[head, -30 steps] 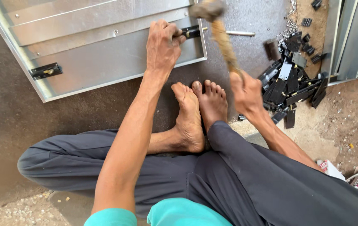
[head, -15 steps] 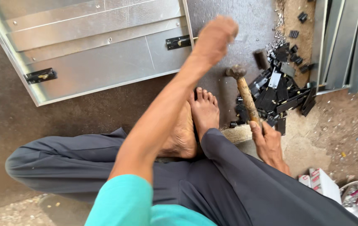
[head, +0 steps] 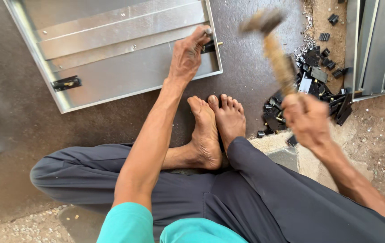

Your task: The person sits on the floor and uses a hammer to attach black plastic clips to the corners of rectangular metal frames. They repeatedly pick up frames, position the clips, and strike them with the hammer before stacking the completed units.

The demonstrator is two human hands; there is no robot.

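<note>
- Half a second back the left arm was swung up across the view and the hammer hung low by the feet; now the left hand [head: 187,56] is down on the sheet-metal panel [head: 111,72] again and the hammer [head: 271,45] is raised, blurred with motion
- At the far left of the panel sits a small black latch [head: 66,83], fixed near the lower edge
- The left hand rests at the panel's right edge, fingers pinched together on a small metal pin [head: 208,32] held upright over a second black fitting [head: 210,46]
- Below, the person's two bare feet [head: 215,123] lie side by side on the dark floor, legs in dark trousers folded around them
- The right hand [head: 307,119] is clamped round the wooden handle of the hammer, head up and to the right of the pin, well apart from it
- Behind that hand lies a heap of black metal fittings [head: 311,81] on the sandy ground
- Grey metal panels [head: 377,45] lean at the far right
</note>
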